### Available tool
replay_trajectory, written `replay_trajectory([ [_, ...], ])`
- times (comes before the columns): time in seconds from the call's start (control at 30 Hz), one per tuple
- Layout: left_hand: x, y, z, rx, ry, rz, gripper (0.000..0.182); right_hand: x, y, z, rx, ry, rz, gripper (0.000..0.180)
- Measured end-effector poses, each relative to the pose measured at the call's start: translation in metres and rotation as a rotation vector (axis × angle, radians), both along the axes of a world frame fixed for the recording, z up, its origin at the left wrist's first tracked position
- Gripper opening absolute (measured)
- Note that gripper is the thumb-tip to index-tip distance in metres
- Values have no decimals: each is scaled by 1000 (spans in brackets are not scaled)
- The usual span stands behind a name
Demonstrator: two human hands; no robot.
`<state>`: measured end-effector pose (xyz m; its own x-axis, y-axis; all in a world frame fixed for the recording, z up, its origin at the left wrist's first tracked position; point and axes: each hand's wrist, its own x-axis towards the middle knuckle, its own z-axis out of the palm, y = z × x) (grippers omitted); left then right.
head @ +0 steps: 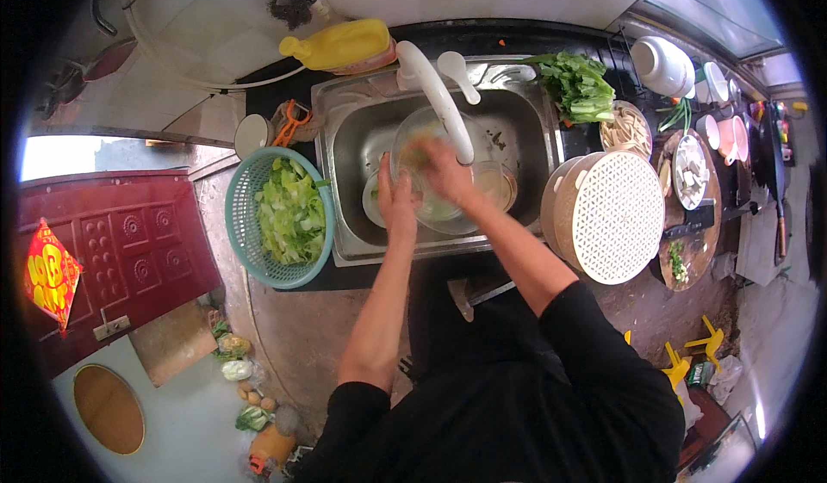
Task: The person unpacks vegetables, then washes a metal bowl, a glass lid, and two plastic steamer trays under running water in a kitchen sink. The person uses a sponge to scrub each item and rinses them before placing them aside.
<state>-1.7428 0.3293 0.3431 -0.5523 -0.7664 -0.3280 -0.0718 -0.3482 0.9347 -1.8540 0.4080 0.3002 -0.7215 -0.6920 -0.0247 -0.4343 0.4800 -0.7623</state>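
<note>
A clear bowl (446, 221) is tilted over the stainless steel sink (530, 225), under the white faucet (439, 95). My left hand (397, 199) grips its left side. Inside the bowl, my right hand (446, 168) is blurred by motion, its fingers at something greenish and orange that I cannot make out. A smaller pale bowl (373, 205) sits partly hidden behind my left hand. Right of the clear bowl, a round clear container (502, 186) lies in the sink. Small dark scraps (496, 139) stick to the sink floor.
A teal colander (234, 225) of cut leafy greens (291, 218) stands left. White-lidded baskets (617, 218), a leafy bunch (578, 89) and a plate of pale strips (625, 129) are right. Farther right, a cleaver (688, 221) lies on a round chopping board (704, 244). A yellow bottle (342, 44) stands behind.
</note>
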Motion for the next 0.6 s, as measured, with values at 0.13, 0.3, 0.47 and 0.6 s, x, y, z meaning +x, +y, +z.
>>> replay_trajectory([
  [0.13,2,-16,0,22,43,14,50,25,40,1,-65,-156,387,39],
  [0.3,4,-20,3,-64,-76,97,49,-37,56,5,227,-12,-144,38],
  [0.47,-2,-5,0,135,-261,87,51,-76,18,37,-807,-1051,-489,55],
  [0.6,-4,6,-6,212,-237,120,53,-57,29,40,-460,-936,-428,55],
])
